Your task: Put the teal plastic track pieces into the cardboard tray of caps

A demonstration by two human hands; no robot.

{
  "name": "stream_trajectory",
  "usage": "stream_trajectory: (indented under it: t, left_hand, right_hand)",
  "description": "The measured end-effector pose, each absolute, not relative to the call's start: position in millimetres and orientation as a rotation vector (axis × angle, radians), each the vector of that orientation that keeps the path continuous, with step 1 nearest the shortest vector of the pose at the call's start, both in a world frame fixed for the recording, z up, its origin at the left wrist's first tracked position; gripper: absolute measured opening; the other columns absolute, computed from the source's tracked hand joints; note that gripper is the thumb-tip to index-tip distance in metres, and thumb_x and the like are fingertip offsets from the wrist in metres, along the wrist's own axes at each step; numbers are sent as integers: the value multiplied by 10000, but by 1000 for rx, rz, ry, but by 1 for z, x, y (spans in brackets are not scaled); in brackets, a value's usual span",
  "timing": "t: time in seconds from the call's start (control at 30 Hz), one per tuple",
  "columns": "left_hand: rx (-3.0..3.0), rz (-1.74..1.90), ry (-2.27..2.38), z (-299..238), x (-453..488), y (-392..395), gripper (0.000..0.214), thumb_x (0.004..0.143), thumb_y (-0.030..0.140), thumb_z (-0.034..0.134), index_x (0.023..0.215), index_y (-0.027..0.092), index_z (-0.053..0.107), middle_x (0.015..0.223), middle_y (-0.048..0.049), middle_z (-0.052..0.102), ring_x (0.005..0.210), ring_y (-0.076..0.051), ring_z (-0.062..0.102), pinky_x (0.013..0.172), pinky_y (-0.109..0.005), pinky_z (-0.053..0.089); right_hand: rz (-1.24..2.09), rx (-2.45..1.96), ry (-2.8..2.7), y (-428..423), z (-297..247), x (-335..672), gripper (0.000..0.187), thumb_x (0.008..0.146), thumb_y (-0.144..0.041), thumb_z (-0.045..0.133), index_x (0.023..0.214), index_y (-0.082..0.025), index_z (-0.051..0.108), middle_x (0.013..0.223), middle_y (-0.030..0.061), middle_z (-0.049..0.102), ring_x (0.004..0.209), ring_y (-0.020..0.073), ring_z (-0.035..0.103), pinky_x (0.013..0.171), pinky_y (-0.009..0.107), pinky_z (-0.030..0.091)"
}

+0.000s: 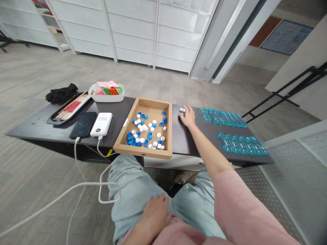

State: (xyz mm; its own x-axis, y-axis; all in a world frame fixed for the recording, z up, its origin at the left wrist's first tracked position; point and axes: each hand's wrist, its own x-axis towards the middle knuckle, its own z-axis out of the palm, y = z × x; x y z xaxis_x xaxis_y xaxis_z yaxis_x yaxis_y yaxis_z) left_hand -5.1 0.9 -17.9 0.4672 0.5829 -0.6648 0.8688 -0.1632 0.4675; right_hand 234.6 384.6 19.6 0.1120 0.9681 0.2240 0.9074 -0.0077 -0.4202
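Right of the cardboard tray (120, 144), the right hand (188, 116) rests open beside two white caps (182, 110); the left hand (155, 212) lies empty on the lap. Most caps (143, 132) remain unsorted in the tray.

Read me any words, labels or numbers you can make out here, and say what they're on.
No text is legible.
White power bank: label on top, too small to read.
Blue poster on the far wall: print blurred.
Phone: screen dark.

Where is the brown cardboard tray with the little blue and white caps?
The brown cardboard tray sits in the middle of the dark table, between the white power bank on its left and the right hand on its right.
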Motion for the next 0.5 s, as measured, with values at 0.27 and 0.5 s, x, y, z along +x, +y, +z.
stream_trajectory:
  t: [0.27,0.5]
  left_hand:
    - [1825,-433,1236,-17,-5,4,766,991,520,423,1577,114,706,1627,-246,670,1504,-437,626,1294,-584,474]
    - [1832,-429,1219,-9,-7,6,753,993,508,431,1558,98,711,1587,-252,685,1496,-438,628,1292,-591,483]
  right_hand:
    - [246,-1916,-1799,408,13,238,395,1086,-289,548,1390,-223,792,1474,226,687,1304,400,643,1208,629,503]
    - [369,-1706,-1827,388,30,226,344,1082,-298,569,1326,-162,769,1232,157,733,958,263,686,1060,454,596]
